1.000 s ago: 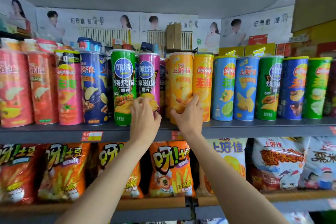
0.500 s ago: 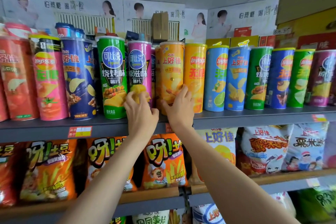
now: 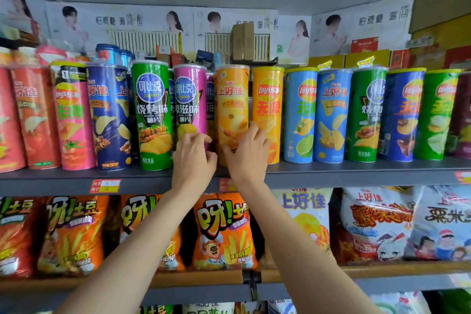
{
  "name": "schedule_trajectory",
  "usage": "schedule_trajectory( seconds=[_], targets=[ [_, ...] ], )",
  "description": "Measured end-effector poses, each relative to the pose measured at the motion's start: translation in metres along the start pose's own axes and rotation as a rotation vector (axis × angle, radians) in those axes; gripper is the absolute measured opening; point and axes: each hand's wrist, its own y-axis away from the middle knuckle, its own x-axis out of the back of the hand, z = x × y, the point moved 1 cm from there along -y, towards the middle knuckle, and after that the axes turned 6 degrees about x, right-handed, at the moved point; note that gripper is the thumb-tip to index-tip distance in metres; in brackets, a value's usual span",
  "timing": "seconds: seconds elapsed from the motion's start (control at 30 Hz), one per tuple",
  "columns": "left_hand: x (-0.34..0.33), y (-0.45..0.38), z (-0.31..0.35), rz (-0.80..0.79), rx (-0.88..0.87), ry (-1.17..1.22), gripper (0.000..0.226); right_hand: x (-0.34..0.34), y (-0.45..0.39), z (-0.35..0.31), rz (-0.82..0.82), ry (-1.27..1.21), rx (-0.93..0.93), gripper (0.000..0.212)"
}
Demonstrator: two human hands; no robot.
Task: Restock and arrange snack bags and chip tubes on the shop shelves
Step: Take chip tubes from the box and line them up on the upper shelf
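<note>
On top shelf [image 3: 331, 173]: L hand [image 3: 195, 158] fingers loose on pink tube [image 3: 190, 102], R hand [image 3: 248, 155] spread flat on orange tube [image 3: 230, 107]; nudge low, keep upright, labels fwd.

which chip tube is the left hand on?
The pink-purple Copico chip tube, between the green Copico chip tube and the orange Oishi chip tube. The left hand covers its base; the right hand touches the orange one.

- The left hand [image 3: 194, 158] covered the pink tube's [image 3: 190, 102] base.
- The right hand [image 3: 248, 155] hid the orange tube's [image 3: 231, 109] foot.
- The price tag [image 3: 105, 185] print was too blurred to read.
- The red tube [image 3: 6, 120] at the upper shelf's [image 3: 356, 173] left end was cut by the frame.
</note>
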Motion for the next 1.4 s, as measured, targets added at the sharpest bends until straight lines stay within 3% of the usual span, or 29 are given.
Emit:
schedule_trajectory(
  seconds=[0.13,0.23,0.4,0.53,0.7,0.93,1.07,1.13,1.27,1.4],
  targets=[
    [-0.011,-0.008,0.015,-0.205,0.097,0.086,0.057,0.02,-0.004,0.031,0.177,0.026,0.019,0.071],
    [-0.024,-0.015,0.021,-0.353,0.176,0.054,0.064,0.017,-0.015,0.054,0.07,-0.068,-0.092,0.08],
    [-0.035,-0.025,0.021,-0.431,0.26,0.139,0.082,0.006,-0.029,0.065,-0.107,-0.102,-0.154,0.088],
    [-0.04,-0.032,0.023,-0.441,0.298,0.098,0.085,0.003,-0.031,0.065,-0.097,-0.075,-0.156,0.088],
    [-0.048,-0.027,0.035,-0.377,0.269,-0.171,0.074,0.005,-0.025,0.067,-0.057,-0.072,-0.135,0.087],
    [-0.05,-0.022,0.039,-0.331,0.251,-0.216,0.07,0.006,-0.022,0.067,-0.06,-0.044,-0.112,0.085],
    [-0.049,-0.018,0.04,-0.311,0.251,-0.181,0.069,0.007,-0.021,0.062,-0.037,-0.026,-0.107,0.065],
    [-0.047,-0.016,0.039,-0.24,0.244,-0.132,0.068,0.009,-0.018,0.059,-0.018,0.043,-0.109,0.063],
    [-0.027,-0.006,0.027,0.128,0.093,0.082,0.054,0.016,-0.017,0.058,0.075,0.019,-0.133,0.086],
    [0.006,-0.009,0.001,0.382,-0.011,0.162,0.036,0.03,-0.012,0.037,0.34,-0.201,0.034,0.07]
  ],
)
